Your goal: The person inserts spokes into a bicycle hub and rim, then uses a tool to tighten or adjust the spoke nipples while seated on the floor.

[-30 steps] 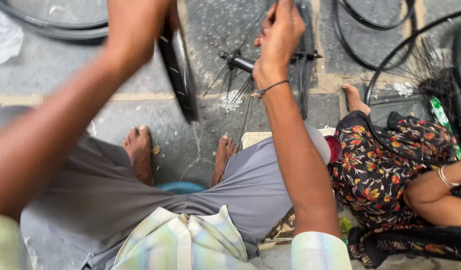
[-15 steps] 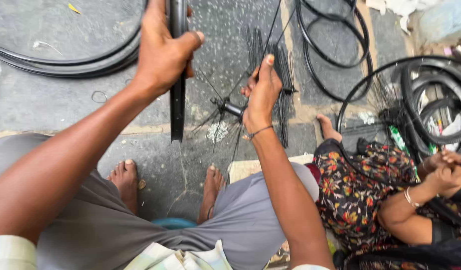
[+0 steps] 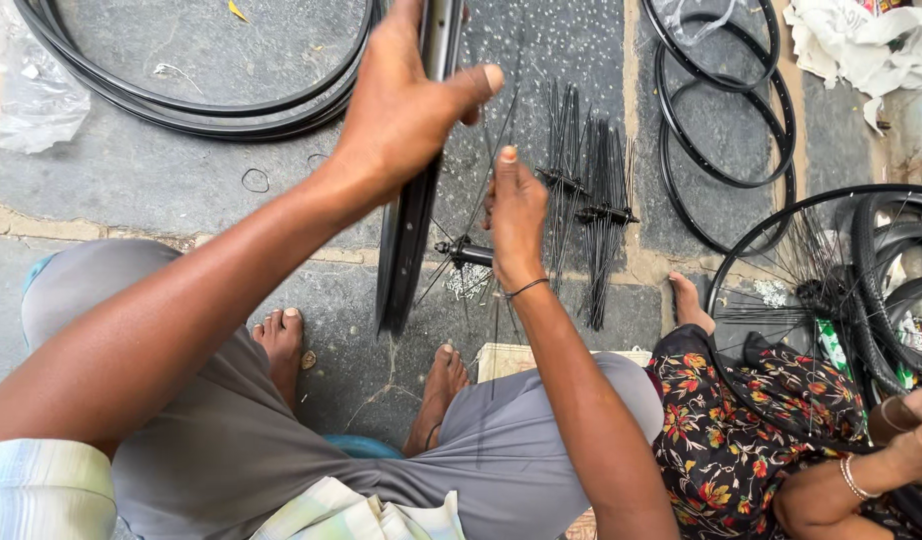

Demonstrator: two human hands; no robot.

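Wheel rim [image 3: 409,230] upright; spoke bundles [image 3: 586,215], loose rims [image 3: 726,120] beyond.

**Around the stone floor**

Black tyres [image 3: 196,100] lie curved across the upper left of the frame, with a crumpled clear plastic bag [image 3: 26,85] at the far left edge. In the upper right, bare black rims [image 3: 726,120] rest flat on the paving, and white crumpled cloth [image 3: 861,45] sits in the top right corner. At the lower right, a co-worker in a flowered dress [image 3: 741,430] sits barefoot, bangles [image 3: 853,478] on one wrist, beside a spoked wheel [image 3: 821,290]. Two bundles of loose spokes [image 3: 591,210] lie just right of centre.
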